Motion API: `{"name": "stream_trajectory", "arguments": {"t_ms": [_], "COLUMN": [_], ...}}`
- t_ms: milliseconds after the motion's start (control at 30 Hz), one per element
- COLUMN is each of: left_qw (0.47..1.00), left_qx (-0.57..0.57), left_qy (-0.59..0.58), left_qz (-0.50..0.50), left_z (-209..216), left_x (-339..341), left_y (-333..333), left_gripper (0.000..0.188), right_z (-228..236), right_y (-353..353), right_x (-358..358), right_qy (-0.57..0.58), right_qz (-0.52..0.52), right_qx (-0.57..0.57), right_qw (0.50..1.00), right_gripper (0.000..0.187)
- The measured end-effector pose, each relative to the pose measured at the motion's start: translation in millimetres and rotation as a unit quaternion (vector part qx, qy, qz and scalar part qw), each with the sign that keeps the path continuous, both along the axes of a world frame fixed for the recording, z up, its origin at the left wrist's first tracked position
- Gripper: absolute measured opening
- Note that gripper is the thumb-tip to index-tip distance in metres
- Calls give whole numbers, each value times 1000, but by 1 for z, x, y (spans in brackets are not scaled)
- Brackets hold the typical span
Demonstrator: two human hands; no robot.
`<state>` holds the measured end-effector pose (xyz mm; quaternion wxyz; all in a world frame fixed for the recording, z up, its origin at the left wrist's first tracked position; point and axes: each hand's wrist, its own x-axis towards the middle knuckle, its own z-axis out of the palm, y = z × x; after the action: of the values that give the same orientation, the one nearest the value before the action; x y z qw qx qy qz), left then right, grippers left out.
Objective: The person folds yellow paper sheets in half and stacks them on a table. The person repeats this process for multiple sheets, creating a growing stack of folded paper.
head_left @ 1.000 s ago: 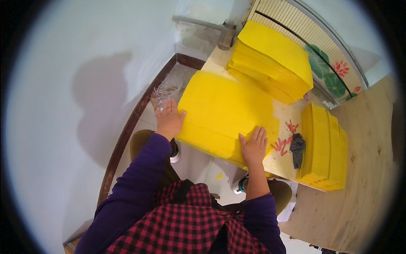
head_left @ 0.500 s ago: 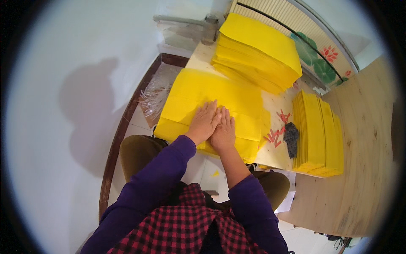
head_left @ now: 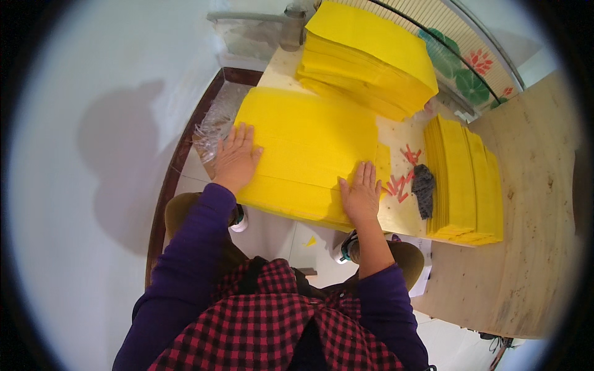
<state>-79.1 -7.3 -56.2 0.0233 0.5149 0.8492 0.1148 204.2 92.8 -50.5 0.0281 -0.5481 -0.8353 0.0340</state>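
Note:
In front of me lies a wide pile of yellow cloth-like sheets (head_left: 303, 145), with a crease running across its near part. My left hand (head_left: 236, 159) rests at the pile's left edge, fingers stretched out and thumb apart. At the near right corner my right hand (head_left: 362, 195) lies flat, its fingers pointing away from me. Neither hand grips anything. A smaller yellow piece shows beyond the pile's right edge.
A tall yellow stack (head_left: 371, 52) stands at the back of the wooden table (head_left: 281, 71). Folded yellow bundles (head_left: 458, 179) stand at the right beside a dark grey cloth (head_left: 423, 190) and several red strips (head_left: 401, 187). Clear plastic (head_left: 219, 114) lies left, near the wall. A yellow scrap (head_left: 310, 242) is on the floor.
My hands, side by side on the middle of the pile before, have moved apart: the left to the left edge, the right to the near right corner. The view has shifted slightly.

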Motion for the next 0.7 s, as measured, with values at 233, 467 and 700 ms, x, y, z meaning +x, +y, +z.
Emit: {"name": "stream_trajectory", "arguments": {"t_ms": [233, 467, 700], "left_qw": [993, 575, 395], "left_qx": [109, 276, 293], "left_qy": [26, -753, -842], "left_qz": [40, 160, 220], "left_z": [10, 21, 18], "left_x": [-40, 5, -1], "left_y": [-45, -92, -83], "left_gripper": [49, 27, 31], "right_z": [24, 36, 25], "right_y": [-14, -61, -42], "right_x": [26, 21, 23], "right_qy": [143, 749, 800], "right_qz": [19, -201, -211], "right_qx": [70, -408, -377], "right_qw": [987, 482, 417], "right_gripper": [60, 42, 47]}}
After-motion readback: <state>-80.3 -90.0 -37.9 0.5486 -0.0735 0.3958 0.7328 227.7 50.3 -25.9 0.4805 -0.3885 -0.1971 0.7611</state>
